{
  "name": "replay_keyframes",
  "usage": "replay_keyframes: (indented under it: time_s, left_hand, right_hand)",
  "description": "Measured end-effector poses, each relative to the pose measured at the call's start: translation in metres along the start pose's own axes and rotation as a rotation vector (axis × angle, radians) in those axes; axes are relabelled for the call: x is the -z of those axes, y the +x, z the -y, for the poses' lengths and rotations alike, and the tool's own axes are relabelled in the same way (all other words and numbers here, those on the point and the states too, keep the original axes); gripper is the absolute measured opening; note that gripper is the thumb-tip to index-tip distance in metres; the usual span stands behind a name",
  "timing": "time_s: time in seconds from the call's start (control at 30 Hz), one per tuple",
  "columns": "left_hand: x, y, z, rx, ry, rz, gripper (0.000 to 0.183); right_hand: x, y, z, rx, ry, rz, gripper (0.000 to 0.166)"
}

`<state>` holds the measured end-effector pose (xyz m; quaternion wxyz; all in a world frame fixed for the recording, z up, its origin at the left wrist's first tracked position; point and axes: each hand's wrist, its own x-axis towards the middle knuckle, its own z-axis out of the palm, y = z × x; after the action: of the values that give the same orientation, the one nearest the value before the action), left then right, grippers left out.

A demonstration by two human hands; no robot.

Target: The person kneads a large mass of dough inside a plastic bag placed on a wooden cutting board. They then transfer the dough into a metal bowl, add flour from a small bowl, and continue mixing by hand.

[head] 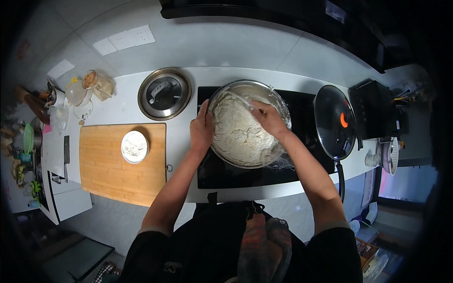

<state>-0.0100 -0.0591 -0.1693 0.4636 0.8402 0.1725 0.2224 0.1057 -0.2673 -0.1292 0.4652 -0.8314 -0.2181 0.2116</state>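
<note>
A round stainless steel basin [287,115] stands on the black cooktop [230,178] before me, holding pale, rough-surfaced dough [240,131]. My left hand [202,129] grips the basin's left rim. Over the dough, my right hand [269,118] pinches a thin pale strip [239,98] that slants towards the upper left rim. I cannot tell whether this strip is a utensil or a folded edge of film. Crumpled clear plastic film [277,157] hangs over the lower right rim, below my right forearm. Dough smears cling to the basin's inner wall.
A wooden cutting board [106,169] at left bears a white bowl of flour [135,147]. Behind it lies a round pot lid [164,93]; a knife [66,152] is farther left. A lidded frying pan [334,122] stands at right, beside a black box-shaped appliance [373,109]. A range hood [265,12] overhangs.
</note>
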Motion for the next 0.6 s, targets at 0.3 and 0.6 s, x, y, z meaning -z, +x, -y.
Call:
replay_keyframes:
  time_s: [0.3, 0.6]
  left_hand:
    - [-0.002, -0.003, 0.001, -0.003, 0.017, -0.050, 0.037]
    - [-0.006, -0.004, 0.004, 0.036, -0.021, -0.041, 0.036]
  right_hand:
    - [0.041, -0.067, 0.015, -0.244, 0.390, -0.430, 0.033]
    - [0.158, 0.033, -0.056, -0.749, 0.925, 0.321, 0.025]
